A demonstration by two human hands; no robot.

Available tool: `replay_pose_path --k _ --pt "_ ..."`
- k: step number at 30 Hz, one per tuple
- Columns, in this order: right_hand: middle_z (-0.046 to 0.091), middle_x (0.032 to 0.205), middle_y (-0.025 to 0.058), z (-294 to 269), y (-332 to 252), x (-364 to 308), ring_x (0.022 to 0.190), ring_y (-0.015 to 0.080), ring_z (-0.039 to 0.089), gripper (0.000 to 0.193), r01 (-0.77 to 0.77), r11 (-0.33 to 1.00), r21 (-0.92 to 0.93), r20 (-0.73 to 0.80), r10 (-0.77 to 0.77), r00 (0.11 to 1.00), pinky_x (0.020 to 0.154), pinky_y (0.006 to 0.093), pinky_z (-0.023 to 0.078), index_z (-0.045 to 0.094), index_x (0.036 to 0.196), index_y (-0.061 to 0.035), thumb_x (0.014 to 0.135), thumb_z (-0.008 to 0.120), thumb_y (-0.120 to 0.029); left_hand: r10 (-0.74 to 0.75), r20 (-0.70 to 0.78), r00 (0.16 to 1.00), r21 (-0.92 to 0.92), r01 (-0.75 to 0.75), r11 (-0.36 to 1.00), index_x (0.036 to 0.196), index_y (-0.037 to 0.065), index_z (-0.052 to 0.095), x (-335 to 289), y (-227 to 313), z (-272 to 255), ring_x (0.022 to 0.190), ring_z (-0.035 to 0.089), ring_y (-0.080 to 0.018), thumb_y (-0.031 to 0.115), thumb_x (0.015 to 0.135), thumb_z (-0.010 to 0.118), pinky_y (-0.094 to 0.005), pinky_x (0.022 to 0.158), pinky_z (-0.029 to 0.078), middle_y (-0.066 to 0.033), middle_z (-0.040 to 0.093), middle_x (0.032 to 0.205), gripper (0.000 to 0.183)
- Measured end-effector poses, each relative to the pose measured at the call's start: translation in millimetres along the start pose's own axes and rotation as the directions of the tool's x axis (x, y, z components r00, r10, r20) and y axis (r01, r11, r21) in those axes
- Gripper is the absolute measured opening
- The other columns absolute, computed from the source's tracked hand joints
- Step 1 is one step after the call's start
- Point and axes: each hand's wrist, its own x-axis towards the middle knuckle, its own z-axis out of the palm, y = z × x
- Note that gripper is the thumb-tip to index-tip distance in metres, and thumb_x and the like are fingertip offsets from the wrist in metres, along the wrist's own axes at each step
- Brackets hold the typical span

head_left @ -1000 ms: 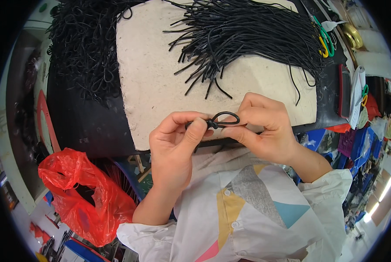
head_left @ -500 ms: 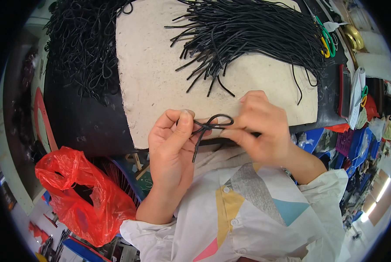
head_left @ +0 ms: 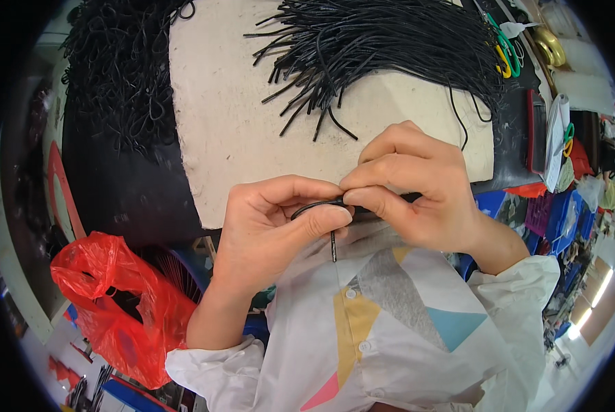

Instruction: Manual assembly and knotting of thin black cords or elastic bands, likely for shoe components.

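Both hands meet over the near edge of the pale board (head_left: 232, 158). A thin black cord (head_left: 334, 244) is pinched between them, one end hanging down below the fingers. My left hand (head_left: 273, 223) is closed on it with thumb and forefinger, a curve of cord showing inside the grip. My right hand (head_left: 417, 189) pinches the same cord right beside the left fingertips. Fingers cover most of the cord, so its loops or knot cannot be made out. Beyond the hands lies a thick bundle of straight black cords (head_left: 403, 48), their cut ends pointing left.
A tangled heap of looped black cords (head_left: 122, 75) sits at the far left. Green-handled scissors (head_left: 513, 58) lie beyond the bundle's right end. A red plastic bag (head_left: 115, 309) stands at the lower left, and a dark red box-like object (head_left: 535, 130) lies at the right.
The hands have come together, fingertips meeting on the cord. The bow-like loop seen between them before is now mostly hidden by fingers. The view has shifted slightly.
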Motion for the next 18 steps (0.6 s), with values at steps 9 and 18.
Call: replay_pose_path --k 9,18 --pt "0.055 0.074 0.0013 0.3 7.6 -6.4 0.069 0.0066 0.048 0.015 -0.632 0.358 0.687 0.497 0.402 0.769 0.061 0.0202 0.039 0.055 0.076 0.0006 0.082 0.057 -0.013 0.014 0.193 0.981 0.004 -0.015 1.000 0.088 -0.009 0.057 2.3 -5.0 -8.1 0.068 0.062 -0.0172 -0.004 0.076 0.060 -0.0254 0.062 0.052 -0.0149 0.063 0.078 0.014" --pt "0.056 0.073 0.0025 9.8 4.9 -6.0 0.065 0.0066 0.051 0.013 -0.435 0.647 0.626 0.233 0.377 0.897 0.060 0.0198 0.043 0.059 0.082 0.0014 0.082 0.059 -0.012 0.077 -0.023 0.997 -0.112 -0.079 0.991 0.098 -0.010 0.054 0.2 -5.5 -5.0 0.073 0.062 -0.0174 -0.007 0.073 0.062 -0.0254 0.066 0.052 -0.0146 0.061 0.085 0.026"
